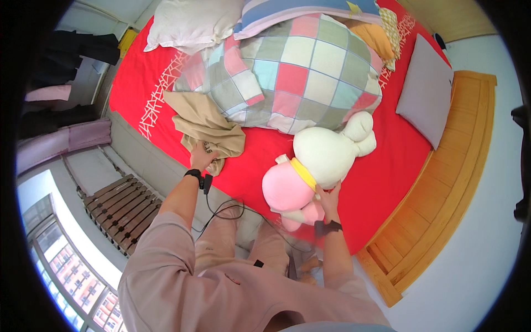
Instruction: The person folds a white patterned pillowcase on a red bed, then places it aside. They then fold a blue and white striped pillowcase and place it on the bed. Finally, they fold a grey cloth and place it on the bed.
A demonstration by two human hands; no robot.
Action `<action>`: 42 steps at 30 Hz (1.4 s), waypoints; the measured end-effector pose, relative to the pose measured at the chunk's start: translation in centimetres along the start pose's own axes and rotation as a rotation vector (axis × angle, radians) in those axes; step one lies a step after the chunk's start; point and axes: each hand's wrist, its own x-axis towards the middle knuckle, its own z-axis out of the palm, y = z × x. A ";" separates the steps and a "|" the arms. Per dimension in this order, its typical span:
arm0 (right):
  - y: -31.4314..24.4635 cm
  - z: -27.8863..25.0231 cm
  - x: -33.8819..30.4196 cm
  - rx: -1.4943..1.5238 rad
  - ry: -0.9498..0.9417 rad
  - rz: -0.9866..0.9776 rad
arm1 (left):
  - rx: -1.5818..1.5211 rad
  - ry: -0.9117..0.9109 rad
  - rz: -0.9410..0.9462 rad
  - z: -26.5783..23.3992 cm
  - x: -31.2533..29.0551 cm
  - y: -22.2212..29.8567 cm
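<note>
A crumpled tan garment (227, 135) lies on the red bedsheet (381, 182) at the left side of the bed. My left hand (203, 156) is closed on its near edge, where dark printing shows on the fabric. To the right lies a large plush toy (323, 157) with a white head, long ears, a yellow neck band and a pink body. The toy's ears point to the far right and its legs toward me. My right hand (330, 200) grips its near side beside the neck band; some fingertips are hidden against it.
A checked quilt (310, 66) is heaped across the bed behind both items. A white pillow (191, 25), a blue striped pillow (287, 14) and a grey cushion (426, 88) lie around it. The wooden headboard (442, 205) borders the right. A black cable (221, 207) hangs from my left wrist.
</note>
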 end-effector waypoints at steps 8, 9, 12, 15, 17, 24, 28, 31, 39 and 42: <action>-3.4 4.2 1.2 -0.710 0.044 -0.213 | -0.771 0.030 0.478 -7.8 18.9 19.9; -3.4 4.7 1.9 -0.744 0.021 -0.138 | -0.727 -0.127 0.313 -9.3 22.3 22.5; -3.3 5.9 3.9 -0.806 0.003 -0.036 | -1.291 -0.467 -0.086 -10.1 29.6 28.9; -3.4 6.5 4.7 -0.810 0.029 0.012 | -1.598 -0.300 -0.157 -10.8 34.3 32.7; -3.8 6.7 4.8 -0.777 0.018 0.133 | -1.372 -0.263 -0.053 -12.4 35.5 34.5; -5.2 4.1 3.5 -0.651 -0.003 0.095 | -1.195 -0.400 0.269 -18.3 34.0 41.6; -4.4 0.7 1.3 -0.543 -0.027 0.053 | -1.024 -0.437 -0.161 -13.6 32.3 43.9; -4.0 -0.2 1.2 -0.511 -0.061 0.162 | 0.008 0.083 0.136 -11.0 31.0 45.1; -2.6 -0.3 4.8 -0.490 -0.084 0.134 | 0.554 0.547 0.256 -10.7 39.2 48.7; -2.0 -0.4 5.7 -0.507 -0.083 0.082 | 0.579 0.439 0.215 -10.3 44.1 46.3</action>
